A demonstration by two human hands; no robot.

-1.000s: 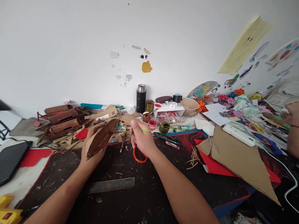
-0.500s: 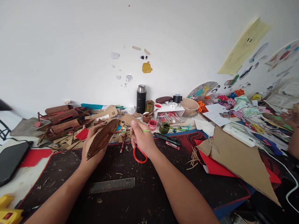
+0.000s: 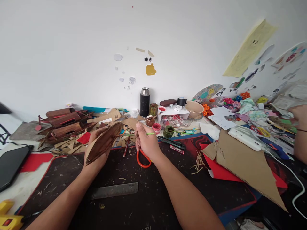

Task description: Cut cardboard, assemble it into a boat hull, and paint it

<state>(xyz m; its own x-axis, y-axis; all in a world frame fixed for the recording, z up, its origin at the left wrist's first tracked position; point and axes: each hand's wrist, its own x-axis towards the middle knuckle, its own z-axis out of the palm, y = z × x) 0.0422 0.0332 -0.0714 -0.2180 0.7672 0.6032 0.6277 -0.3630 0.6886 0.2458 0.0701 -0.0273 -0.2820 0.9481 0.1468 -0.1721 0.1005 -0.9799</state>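
My left hand [image 3: 100, 156] is wrapped round a boat-shaped cardboard piece [image 3: 103, 143], tilted up with its brown-painted hollow side toward me. To its right, my right hand [image 3: 145, 139] is closed on a thin green-handled paintbrush [image 3: 150, 133]. The brush points left, its tip close to the cardboard piece; whether they touch I cannot tell. An orange scissors handle [image 3: 144, 165] shows below my right hand, the rest hidden. Beyond the hands stand jars of brown paint [image 3: 150, 120], red paint [image 3: 156, 128] and green paint [image 3: 169, 131].
A clear ruler [image 3: 115, 190] lies on the dark mat [image 3: 134, 212]. Brown-painted cardboard boats [image 3: 64, 121] and scraps are piled left. A black flask [image 3: 145, 103] stands by the wall. Flat cardboard [image 3: 247, 169] lies right, with another person's arm [image 3: 301, 137] beyond.
The cardboard piece has tipped slightly in my left hand, its near end shifting left. My right hand with the paintbrush has barely moved. The other person's arm at far right has shifted.
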